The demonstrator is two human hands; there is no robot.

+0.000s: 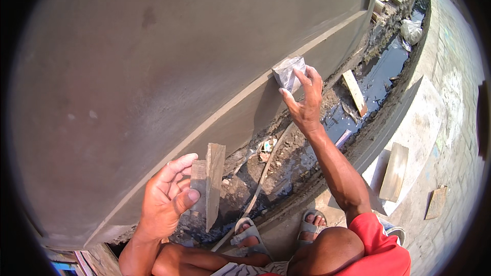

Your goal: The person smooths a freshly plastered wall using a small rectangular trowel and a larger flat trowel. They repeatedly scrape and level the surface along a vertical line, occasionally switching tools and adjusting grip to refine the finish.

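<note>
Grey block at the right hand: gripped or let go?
The grey block is gripped: the right hand has its thumb at the lower edge, fingers at the right side. Contact with the wall: cannot tell.

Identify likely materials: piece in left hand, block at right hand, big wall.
Angular piece: probably wood, bare and rough; streaks suggest grain.
Block: core unclear; outside looks paper- or foil-like, pale grey, creased.
Wall: likely cement render, matte grey, fairly smooth, faint blotches.
</note>
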